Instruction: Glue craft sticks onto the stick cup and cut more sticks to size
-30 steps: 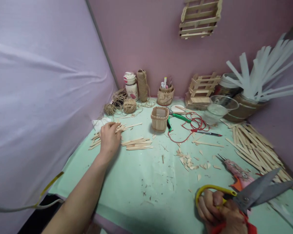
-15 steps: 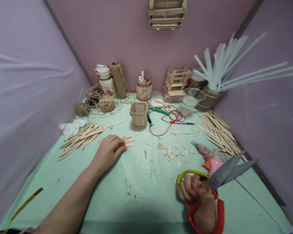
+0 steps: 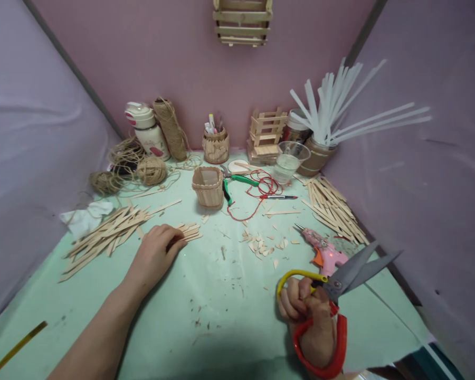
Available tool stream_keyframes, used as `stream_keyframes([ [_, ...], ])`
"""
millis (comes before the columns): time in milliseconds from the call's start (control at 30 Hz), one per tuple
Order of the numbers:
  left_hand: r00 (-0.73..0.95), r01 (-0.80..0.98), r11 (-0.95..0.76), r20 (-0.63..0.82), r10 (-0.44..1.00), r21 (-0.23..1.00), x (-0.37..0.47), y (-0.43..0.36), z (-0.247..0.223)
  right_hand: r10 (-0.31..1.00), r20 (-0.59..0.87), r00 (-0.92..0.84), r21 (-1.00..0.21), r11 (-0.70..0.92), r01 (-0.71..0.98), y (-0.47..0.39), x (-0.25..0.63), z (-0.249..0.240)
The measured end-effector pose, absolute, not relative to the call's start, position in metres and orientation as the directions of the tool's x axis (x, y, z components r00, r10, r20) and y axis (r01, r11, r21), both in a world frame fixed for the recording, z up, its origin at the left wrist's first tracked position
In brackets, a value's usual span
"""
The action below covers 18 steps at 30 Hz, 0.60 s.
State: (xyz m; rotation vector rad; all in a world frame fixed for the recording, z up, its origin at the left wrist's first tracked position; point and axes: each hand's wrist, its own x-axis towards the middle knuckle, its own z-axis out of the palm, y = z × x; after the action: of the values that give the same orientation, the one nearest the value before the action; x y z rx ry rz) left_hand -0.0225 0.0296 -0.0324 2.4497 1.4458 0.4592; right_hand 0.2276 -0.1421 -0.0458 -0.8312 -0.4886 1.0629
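My left hand [image 3: 156, 250] rests on the table with its fingers curled over a small row of wooden craft sticks [image 3: 190, 231]. Only the sticks' right ends show; the rest is under the fingers. In my right hand [image 3: 311, 314] is a pair of scissors [image 3: 335, 285] with one yellow and one red handle. Their blades are apart and point away to the right, just in front of a pink glue gun [image 3: 324, 248]. A small square basket of wooden sticks [image 3: 208, 189] stands upright beyond my left hand.
Loose stick piles lie left [image 3: 106, 232] and right [image 3: 336, 208]. Cut stick tips [image 3: 261, 245] dot the middle. Green-handled pliers [image 3: 243, 180], red cord [image 3: 269, 182] and a clear cup of liquid [image 3: 288, 163] stand farther back, near twine balls [image 3: 151, 170] and a bottle [image 3: 146, 132].
The whole view has swung to the right, so things appear farther left. Both hands keep nearly the same places over the table, with the same grips.
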Motion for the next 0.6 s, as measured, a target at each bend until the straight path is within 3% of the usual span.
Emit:
stream_keyframes([
  [367, 0.233, 0.917, -0.313, 0.303, 0.924, 0.248, -0.0319, 0.0347, -0.0385, 0.911, -0.043, 0.41, -0.815, 0.205, -0.542, -0.144, 0.2274, -0.0456],
  [600, 0.248, 0.882, -0.36, 0.351, 0.903, 0.302, -0.0286, 0.0338, -0.0372, 0.914, -0.026, 0.406, -0.807, 0.22, -0.548, -0.1433, 0.227, -0.0496],
])
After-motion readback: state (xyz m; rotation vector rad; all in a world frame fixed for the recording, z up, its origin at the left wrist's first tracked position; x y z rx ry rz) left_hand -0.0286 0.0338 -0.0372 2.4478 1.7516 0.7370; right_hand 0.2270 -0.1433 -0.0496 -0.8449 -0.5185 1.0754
